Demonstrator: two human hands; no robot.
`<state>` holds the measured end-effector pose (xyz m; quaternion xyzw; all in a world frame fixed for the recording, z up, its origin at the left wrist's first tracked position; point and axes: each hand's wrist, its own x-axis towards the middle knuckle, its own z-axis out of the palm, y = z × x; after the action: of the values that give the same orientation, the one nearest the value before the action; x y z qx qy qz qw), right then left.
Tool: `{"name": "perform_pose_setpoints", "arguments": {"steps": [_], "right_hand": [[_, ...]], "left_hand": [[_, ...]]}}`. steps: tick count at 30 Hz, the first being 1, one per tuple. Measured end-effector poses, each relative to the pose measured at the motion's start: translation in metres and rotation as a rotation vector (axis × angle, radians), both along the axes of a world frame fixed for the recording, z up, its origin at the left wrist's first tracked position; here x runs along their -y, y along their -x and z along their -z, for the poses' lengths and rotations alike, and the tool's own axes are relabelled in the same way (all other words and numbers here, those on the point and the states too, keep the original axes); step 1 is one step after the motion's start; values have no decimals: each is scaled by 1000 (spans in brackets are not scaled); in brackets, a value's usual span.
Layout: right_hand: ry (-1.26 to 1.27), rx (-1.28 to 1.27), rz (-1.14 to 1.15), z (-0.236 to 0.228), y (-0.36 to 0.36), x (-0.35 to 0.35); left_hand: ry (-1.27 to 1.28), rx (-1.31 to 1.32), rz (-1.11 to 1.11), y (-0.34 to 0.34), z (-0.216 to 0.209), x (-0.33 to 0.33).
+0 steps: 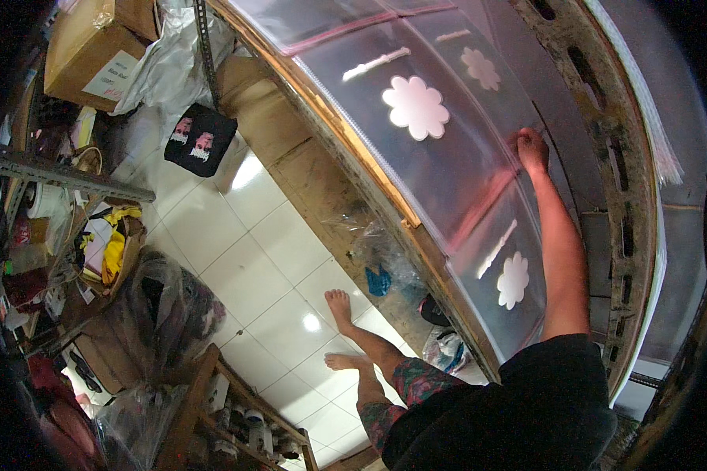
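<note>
A long run of clear plastic sheet (416,169) lies over the bench on my right, with seams across it. White flower shapes (416,107) and narrow white bars (377,64) repeat along it. My right arm reaches forward over the bench, and my right hand (532,149) is closed at the sheet's far right edge, gripping it. A reddish fold (483,208) slants through the plastic near that hand. The fingertips are mostly hidden. My left hand is out of the picture.
A slotted metal rail (622,228) runs along the bench's right; its wooden edge (373,169) is on the left. Shelves on the left hold a cardboard box (94,55) and a bag of yellow cloth (111,247). A folded black garment (200,141) lies near the tiled floor (243,267).
</note>
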<state>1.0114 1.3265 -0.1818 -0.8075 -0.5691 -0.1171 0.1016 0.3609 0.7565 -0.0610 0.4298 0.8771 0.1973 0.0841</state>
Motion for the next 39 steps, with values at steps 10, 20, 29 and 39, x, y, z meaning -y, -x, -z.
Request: {"name": "perform_pose_setpoints", "arguments": {"steps": [10, 20, 29, 39], "right_hand": [[-157, -294, -109, -4, 81, 7], [229, -1320, -901, -41, 379, 231], [775, -1429, -1042, -26, 438, 441], [1250, -1222, -947, -8, 420, 551]], "left_hand": [[-35, -144, -236, 10, 18, 40], [-373, 58, -348, 5, 2, 59], [-507, 231, -344, -46, -44, 211], [-135, -265, -610, -41, -33, 346]]}}
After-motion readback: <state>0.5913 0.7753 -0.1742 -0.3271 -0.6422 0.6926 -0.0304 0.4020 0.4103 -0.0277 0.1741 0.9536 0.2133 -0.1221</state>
